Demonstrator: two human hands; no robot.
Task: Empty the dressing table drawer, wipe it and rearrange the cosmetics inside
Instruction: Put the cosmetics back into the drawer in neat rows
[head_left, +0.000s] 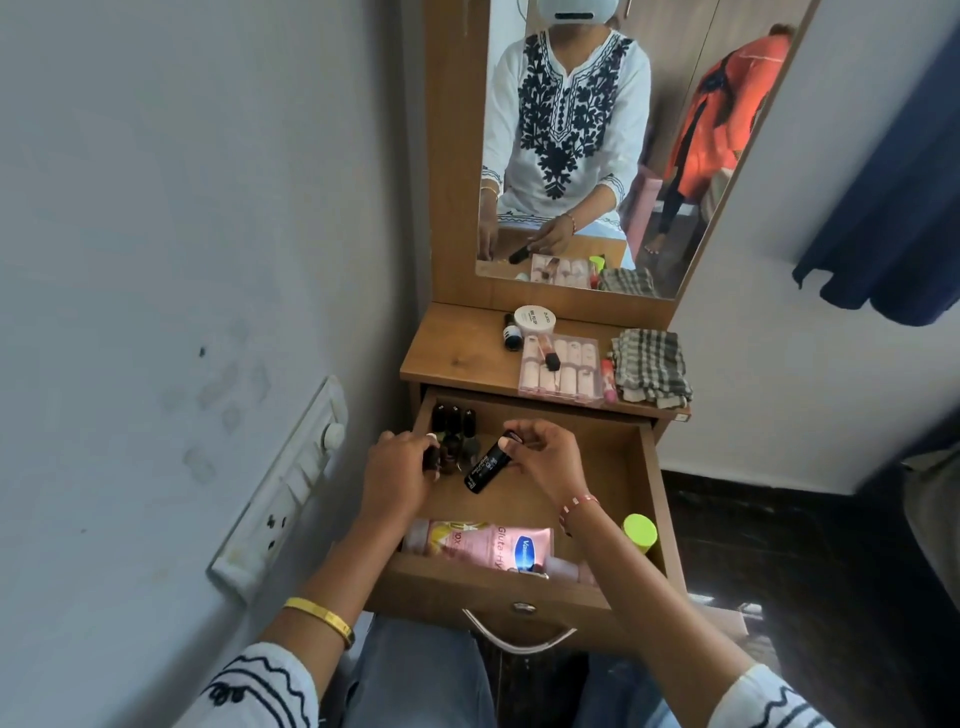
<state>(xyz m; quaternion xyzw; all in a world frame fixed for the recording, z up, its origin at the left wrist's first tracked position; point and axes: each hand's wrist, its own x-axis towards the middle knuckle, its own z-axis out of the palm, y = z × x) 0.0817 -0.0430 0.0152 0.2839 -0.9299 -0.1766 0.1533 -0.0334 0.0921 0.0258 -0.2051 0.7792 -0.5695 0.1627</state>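
Black tube (483, 467): pinched at its top by my right hand (540, 457), fingers curled, tilted over the open drawer (613, 467), middle-left. Small dark bottles (454, 421): upright, back-left corner; my left hand (397, 475) curls onto the front one. Pink lotion tube (493, 545) and green-capped bottle (640, 530): front of drawer. Step, judged: rearranging. Next calls for seating the tube beside the bottles. Table (457, 358): checked cloth (649, 366), white jar (535, 319).

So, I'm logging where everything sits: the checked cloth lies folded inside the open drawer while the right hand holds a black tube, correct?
Not quite: the head view shows the checked cloth folded on the tabletop, not inside the open drawer. The right hand does hold a black tube.
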